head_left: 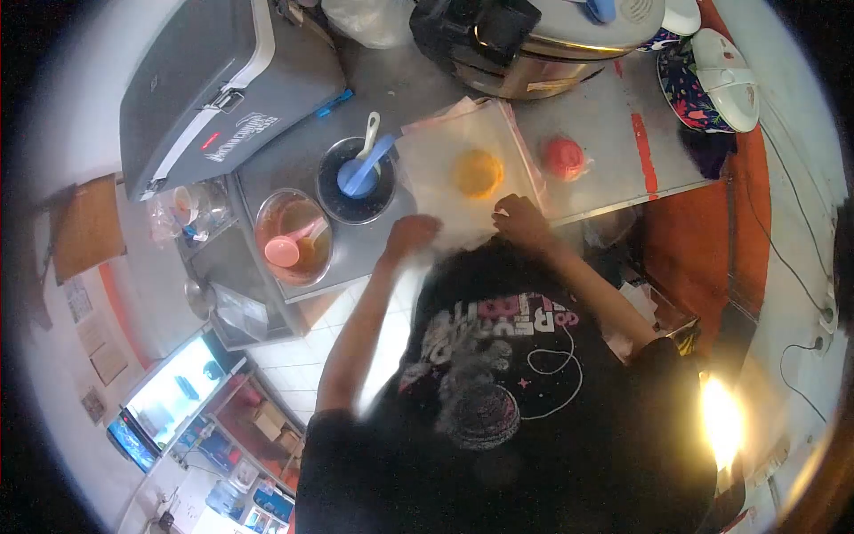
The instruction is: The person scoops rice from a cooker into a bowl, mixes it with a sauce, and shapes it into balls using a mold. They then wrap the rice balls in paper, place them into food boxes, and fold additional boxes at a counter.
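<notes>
A stack of thin whitish paper sheets [436, 165] lies on the metal table, with a round yellow-orange patty-like piece [479, 173] showing on or through the top sheet. My left hand [414, 238] is closed at the lower left edge of the paper; its fingertips are slightly blurred. At the lower right edge, just below the yellow piece, my right hand [522, 222] has its fingers curled in a pinch on the paper. A pinkish-red round piece in clear wrap [564, 158] sits on the table to the right of the stack.
Left of the paper stand a dark bowl [334, 209] with blue and white ladles and a metal bowl [267, 227] with a pink scoop. A grey cooler box [205, 89], a large metal pot [534, 76] and a patterned lidded pot [680, 89] line the back. The table's front edge [614, 206] runs near my right hand.
</notes>
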`<control>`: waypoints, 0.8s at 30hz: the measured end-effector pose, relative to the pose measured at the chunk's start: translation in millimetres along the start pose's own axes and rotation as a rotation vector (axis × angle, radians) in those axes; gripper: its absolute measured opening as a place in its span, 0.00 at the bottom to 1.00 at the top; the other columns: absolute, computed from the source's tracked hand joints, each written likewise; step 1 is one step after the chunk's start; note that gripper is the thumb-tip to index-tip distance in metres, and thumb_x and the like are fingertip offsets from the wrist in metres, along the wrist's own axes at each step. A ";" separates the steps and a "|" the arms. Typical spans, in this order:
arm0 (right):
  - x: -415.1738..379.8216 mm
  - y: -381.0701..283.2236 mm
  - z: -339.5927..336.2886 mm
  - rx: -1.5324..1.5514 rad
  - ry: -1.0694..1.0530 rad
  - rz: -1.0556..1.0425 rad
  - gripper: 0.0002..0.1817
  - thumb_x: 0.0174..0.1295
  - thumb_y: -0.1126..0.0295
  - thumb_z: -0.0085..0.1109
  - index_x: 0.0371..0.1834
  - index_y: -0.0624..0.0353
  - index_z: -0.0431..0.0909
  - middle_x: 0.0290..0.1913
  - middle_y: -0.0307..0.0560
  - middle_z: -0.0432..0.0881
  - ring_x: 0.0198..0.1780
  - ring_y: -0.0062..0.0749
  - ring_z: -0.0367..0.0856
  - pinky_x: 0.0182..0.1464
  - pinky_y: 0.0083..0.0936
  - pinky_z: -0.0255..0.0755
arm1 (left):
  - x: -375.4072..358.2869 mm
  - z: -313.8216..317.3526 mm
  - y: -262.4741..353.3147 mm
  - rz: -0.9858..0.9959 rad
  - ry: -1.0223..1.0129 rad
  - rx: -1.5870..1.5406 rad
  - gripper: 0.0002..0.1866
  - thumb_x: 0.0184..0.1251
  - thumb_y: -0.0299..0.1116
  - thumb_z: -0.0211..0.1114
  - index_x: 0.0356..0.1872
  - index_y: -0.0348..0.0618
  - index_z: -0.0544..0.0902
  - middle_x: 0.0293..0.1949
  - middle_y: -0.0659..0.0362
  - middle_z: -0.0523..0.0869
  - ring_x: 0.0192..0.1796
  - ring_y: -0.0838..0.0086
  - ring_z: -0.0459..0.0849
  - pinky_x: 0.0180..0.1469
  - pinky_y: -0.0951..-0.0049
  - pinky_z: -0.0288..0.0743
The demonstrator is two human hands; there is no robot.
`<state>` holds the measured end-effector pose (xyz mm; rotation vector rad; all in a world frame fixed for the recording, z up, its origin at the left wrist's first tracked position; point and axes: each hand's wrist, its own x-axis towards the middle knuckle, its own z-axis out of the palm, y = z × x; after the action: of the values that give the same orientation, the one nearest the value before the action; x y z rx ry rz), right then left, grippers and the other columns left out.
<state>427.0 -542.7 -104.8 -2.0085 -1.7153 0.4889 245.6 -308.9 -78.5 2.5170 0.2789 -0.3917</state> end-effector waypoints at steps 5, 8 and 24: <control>9.9 -7.1 3.3 0.109 0.066 -0.064 0.10 0.55 0.66 0.58 0.37 0.57 0.77 0.47 0.48 0.75 0.53 0.44 0.72 0.52 0.39 0.68 | 5.5 -15.1 -0.9 -0.005 -0.042 -0.227 0.12 0.51 0.38 0.73 0.33 0.45 0.83 0.32 0.56 0.86 0.38 0.60 0.84 0.43 0.60 0.75; 18.4 -16.9 -5.5 -0.069 -0.098 -0.044 0.08 0.54 0.68 0.58 0.38 0.55 0.78 0.46 0.46 0.78 0.50 0.42 0.74 0.48 0.38 0.71 | 10.0 -11.2 -8.2 0.103 -0.003 -0.140 0.13 0.49 0.37 0.74 0.33 0.45 0.82 0.29 0.58 0.84 0.36 0.61 0.83 0.40 0.61 0.74; 42.1 -26.8 -16.5 -0.094 -0.185 0.152 0.05 0.56 0.70 0.52 0.32 0.58 0.77 0.32 0.50 0.79 0.41 0.46 0.79 0.44 0.41 0.71 | 13.4 -26.3 -2.9 0.110 0.030 -0.213 0.12 0.63 0.41 0.65 0.37 0.43 0.85 0.33 0.53 0.86 0.36 0.57 0.84 0.43 0.61 0.76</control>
<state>420.6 -499.7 -75.3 -2.2334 -1.7280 0.6758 262.9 -290.1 -63.6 2.3179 0.1820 -0.2655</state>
